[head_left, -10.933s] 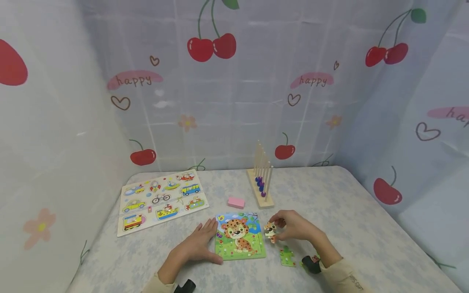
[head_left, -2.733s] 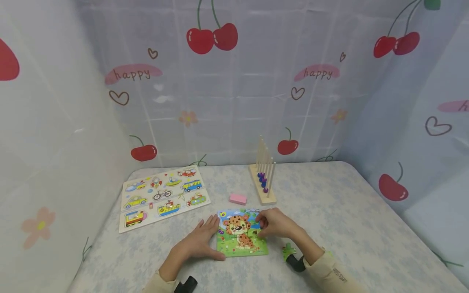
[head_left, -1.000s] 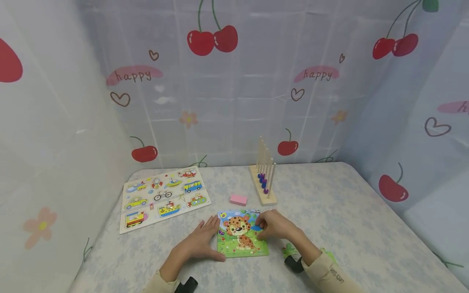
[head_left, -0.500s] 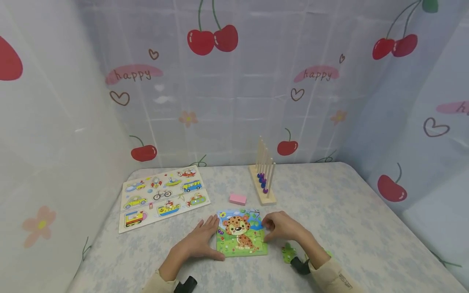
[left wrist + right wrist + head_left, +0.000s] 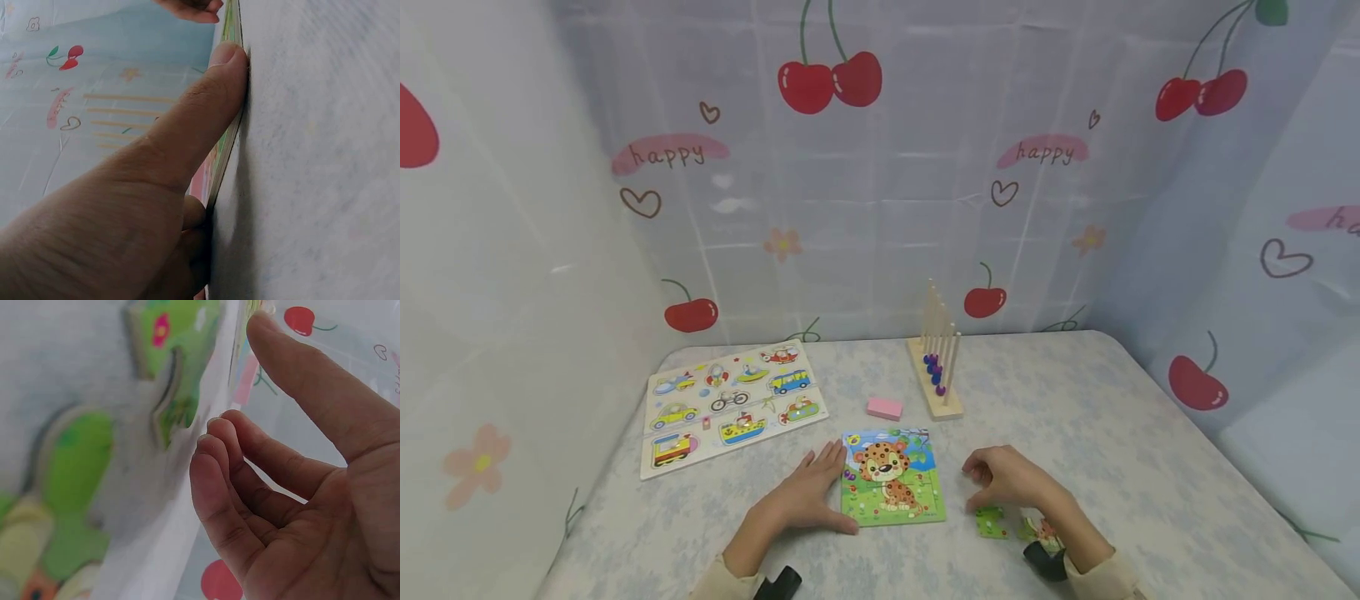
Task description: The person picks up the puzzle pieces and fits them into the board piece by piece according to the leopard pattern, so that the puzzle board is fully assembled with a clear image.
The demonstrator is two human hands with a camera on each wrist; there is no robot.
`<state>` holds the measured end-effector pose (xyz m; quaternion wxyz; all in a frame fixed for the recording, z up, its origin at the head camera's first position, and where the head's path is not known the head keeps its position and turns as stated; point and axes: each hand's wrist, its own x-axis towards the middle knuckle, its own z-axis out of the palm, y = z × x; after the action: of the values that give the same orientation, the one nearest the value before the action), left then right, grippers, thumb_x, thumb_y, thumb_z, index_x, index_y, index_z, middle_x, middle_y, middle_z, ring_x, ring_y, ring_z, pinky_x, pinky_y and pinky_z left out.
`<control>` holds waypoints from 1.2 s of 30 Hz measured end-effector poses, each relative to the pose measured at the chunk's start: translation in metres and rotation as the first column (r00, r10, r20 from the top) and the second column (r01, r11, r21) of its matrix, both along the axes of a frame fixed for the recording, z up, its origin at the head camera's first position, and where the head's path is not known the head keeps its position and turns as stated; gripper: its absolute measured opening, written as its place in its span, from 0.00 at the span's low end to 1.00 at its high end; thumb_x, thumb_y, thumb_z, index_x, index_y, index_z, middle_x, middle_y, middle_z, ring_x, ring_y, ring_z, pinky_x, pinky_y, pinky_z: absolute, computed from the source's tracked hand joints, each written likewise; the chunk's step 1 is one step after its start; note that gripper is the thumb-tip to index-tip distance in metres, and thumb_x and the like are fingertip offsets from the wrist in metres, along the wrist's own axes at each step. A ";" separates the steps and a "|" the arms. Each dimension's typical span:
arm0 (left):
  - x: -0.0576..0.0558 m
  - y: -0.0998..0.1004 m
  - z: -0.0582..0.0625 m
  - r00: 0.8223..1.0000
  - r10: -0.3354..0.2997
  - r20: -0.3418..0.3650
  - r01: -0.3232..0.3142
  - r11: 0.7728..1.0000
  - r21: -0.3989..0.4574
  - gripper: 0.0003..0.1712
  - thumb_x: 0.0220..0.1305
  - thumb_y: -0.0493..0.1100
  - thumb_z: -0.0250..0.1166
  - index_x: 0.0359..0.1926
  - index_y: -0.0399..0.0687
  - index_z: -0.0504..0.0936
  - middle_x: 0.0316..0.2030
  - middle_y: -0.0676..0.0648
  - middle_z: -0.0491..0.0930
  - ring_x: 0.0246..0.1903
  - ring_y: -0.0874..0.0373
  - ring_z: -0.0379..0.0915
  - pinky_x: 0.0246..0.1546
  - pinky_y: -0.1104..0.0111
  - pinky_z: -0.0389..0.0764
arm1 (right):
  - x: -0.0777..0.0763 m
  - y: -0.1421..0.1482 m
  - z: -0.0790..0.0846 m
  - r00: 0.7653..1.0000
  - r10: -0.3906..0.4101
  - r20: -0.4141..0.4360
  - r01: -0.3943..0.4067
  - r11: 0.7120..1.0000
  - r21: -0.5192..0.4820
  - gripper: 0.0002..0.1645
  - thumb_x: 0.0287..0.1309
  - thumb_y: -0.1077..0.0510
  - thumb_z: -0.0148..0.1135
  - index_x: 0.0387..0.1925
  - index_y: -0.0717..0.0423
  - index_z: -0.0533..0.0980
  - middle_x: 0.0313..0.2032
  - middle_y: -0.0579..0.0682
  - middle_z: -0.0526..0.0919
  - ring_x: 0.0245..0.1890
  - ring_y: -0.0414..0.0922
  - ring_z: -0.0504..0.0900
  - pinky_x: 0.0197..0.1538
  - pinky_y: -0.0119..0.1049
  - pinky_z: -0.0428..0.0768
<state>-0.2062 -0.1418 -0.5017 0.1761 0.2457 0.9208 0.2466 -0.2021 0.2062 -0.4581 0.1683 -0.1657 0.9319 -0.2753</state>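
A square leopard puzzle (image 5: 891,479) lies on the table in the head view. My left hand (image 5: 808,496) rests at its left side, fingers straight against the edge and thumb at the lower left corner; the left wrist view shows the thumb (image 5: 215,100) on the board's edge. My right hand (image 5: 1011,479) hovers right of the puzzle with loosely bent fingers and nothing between them. Below it lies a green puzzle piece (image 5: 991,523), seen also in the right wrist view. Another piece with a leopard part (image 5: 1041,530) lies partly hidden by the right wrist.
A vehicle peg puzzle board (image 5: 733,408) lies at the back left. A pink block (image 5: 884,408) sits behind the leopard puzzle. Near it stands a wooden peg rack (image 5: 936,379) with blue and purple beads. Printed curtains surround the table's back and sides.
The right hand earlier held a leopard piece beside the puzzle, then worked at the puzzle's right part. Now it has drawn away rightward without a piece. The left hand stays put.
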 end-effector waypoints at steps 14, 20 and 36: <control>0.000 0.000 0.002 1.000 0.000 -0.013 0.000 1.000 0.007 0.72 0.43 0.72 0.72 0.76 0.38 0.47 0.77 0.39 0.41 0.77 0.44 0.35 0.76 0.45 0.40 | 0.018 0.019 -0.002 0.993 -0.038 0.108 0.041 0.999 -0.022 0.28 0.38 0.51 0.81 0.42 0.56 0.79 0.33 0.46 0.80 0.34 0.42 0.76 0.34 0.36 0.77; -0.003 0.000 -0.001 1.000 0.000 -0.017 0.000 1.000 0.004 0.72 0.43 0.73 0.71 0.76 0.39 0.46 0.78 0.40 0.40 0.78 0.45 0.34 0.76 0.46 0.40 | 0.021 0.022 -0.002 0.990 -0.075 0.118 0.077 0.997 -0.005 0.32 0.33 0.52 0.83 0.43 0.56 0.79 0.34 0.46 0.79 0.35 0.42 0.75 0.37 0.37 0.77; -0.001 0.001 -0.002 1.000 -0.001 -0.021 0.000 1.000 -0.005 0.73 0.42 0.73 0.71 0.76 0.38 0.47 0.77 0.39 0.41 0.77 0.44 0.35 0.76 0.45 0.41 | 0.030 0.026 -0.007 0.985 -0.077 0.154 0.080 0.997 -0.015 0.28 0.33 0.57 0.83 0.39 0.54 0.78 0.34 0.47 0.77 0.34 0.43 0.73 0.35 0.35 0.74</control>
<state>-0.2067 -0.1411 -0.5042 0.1673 0.2480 0.9231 0.2416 -0.1718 0.2326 -0.4648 0.2265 -0.1089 0.9190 -0.3037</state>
